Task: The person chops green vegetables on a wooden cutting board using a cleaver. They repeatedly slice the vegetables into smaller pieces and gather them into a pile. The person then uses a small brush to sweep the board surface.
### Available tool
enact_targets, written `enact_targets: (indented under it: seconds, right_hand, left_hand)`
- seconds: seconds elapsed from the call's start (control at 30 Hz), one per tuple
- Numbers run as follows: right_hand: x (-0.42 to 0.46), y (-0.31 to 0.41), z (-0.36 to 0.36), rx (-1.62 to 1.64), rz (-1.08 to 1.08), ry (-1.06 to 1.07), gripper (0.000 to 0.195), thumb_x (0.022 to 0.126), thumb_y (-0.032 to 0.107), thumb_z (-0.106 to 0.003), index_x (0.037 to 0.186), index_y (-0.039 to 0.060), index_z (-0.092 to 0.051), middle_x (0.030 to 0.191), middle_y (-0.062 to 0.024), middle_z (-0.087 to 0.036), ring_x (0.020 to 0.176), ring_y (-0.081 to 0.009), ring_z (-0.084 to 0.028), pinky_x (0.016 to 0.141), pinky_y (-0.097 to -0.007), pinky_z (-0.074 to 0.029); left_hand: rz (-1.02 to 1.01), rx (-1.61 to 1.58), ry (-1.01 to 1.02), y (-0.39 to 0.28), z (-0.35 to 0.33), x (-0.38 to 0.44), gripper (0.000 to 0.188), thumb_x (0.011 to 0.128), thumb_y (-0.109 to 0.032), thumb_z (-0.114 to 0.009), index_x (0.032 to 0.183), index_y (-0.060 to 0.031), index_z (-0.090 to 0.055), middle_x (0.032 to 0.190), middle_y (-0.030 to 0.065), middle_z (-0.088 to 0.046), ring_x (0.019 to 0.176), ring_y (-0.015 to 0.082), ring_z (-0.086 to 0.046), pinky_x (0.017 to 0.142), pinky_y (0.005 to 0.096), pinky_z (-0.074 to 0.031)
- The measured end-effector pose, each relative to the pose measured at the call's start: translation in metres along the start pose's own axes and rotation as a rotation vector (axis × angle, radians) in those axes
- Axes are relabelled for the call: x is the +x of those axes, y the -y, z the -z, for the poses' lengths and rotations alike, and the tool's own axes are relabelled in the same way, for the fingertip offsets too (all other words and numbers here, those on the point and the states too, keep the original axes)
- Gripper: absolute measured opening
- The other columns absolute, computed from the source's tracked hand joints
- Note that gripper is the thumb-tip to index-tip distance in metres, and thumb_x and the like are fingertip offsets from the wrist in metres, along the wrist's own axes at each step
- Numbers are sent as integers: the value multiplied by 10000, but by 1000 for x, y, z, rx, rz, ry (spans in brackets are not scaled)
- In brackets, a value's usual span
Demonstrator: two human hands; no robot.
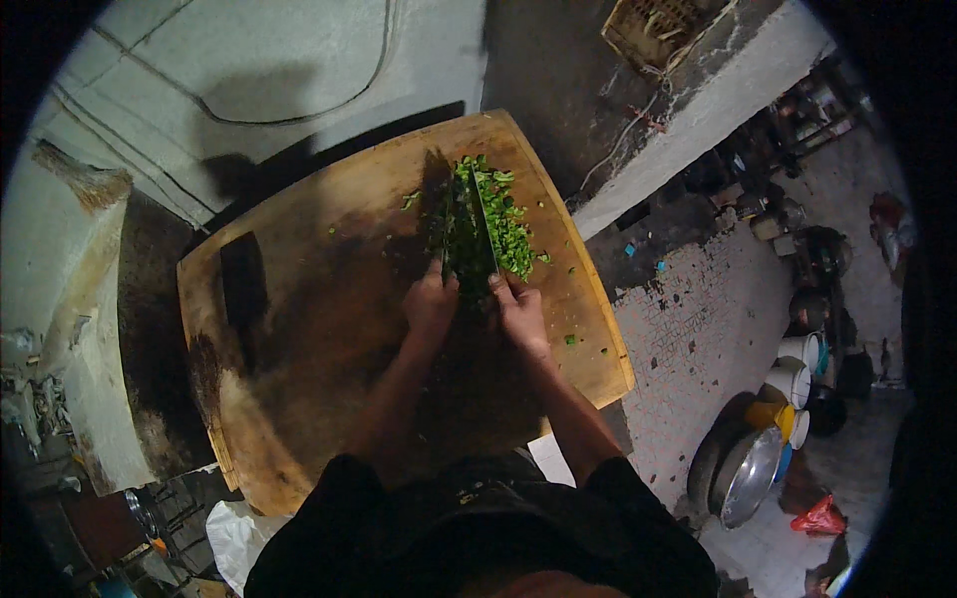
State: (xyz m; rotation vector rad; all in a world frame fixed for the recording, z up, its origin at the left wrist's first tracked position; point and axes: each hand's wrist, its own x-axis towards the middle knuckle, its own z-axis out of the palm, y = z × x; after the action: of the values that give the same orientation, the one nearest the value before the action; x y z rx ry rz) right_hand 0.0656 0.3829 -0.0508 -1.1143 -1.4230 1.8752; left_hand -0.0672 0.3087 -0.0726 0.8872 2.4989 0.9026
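Note:
A heap of chopped green vegetable (512, 232) lies on the large worn wooden board (336, 202). My left hand (432, 300) grips the handle end of a knife (447, 224), whose blade is dark and seen nearly edge-on. My right hand (519, 308) holds a second knife (484, 217), its thin bright blade pointing away from me against the heap. Between the two blades more greens lie in deep shadow. Both handles are mostly covered by my fingers. A dark cleaver-shaped patch is on the board's left side; I cannot tell whether it is a tool or a shadow.
A pale wall (299, 67) stands behind the board. On the left ledge lies a straw brush (90, 179). A wicker basket (658, 34) sits on the dark ledge at upper right. Metal basins (751, 478), white buckets (791, 383) and a red plastic bag (820, 517) are on the floor to the right.

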Motion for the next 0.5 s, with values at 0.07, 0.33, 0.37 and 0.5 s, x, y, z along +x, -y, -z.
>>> enact_targets:
  seconds: [0.07, 0.33, 0.37, 0.5]
  right_hand:
    - [-6, 14, -3, -46, 27, 11, 293, 969, 323, -609, 1034, 46, -679, 604, 35, -527, 478, -57, -436, 444, -244, -347]
    - [-11, 17, 9, -122, -1, -33, 292, 990, 320, -578, 957, 40, -654, 586, 9, -537, 437, -74, -441, 419, -261, -356]
    - [-12, 24, 7, -93, 18, -35, 295, 990, 322, -577, 927, 44, -653, 577, 9, -532, 432, -75, -436, 416, -260, -350]
    - [-6, -3, 24, -103, 10, -57, 298, 987, 317, -579, 888, 41, -631, 571, 5, -528, 427, -86, -449, 412, -263, -345]
  left_hand:
    - [-21, 25, 10, 10, -1, 7, 447, 902, -371, -557, 1268, -115, -569, 848, 228, -675, 803, 447, -645, 731, 551, -501]
    - [-18, 114, 81, -6, -9, -9, 473, 910, -384, -549, 1310, -132, -561, 837, 228, -674, 804, 440, -648, 751, 543, -503]
    - [-27, 76, 86, -5, -10, -5, 476, 912, -381, -546, 1319, -134, -556, 833, 229, -673, 800, 439, -648, 751, 540, -504]
    - [-64, -17, 84, -29, 5, -14, 469, 917, -372, -539, 1314, -122, -556, 824, 233, -670, 796, 437, -648, 752, 534, -507]
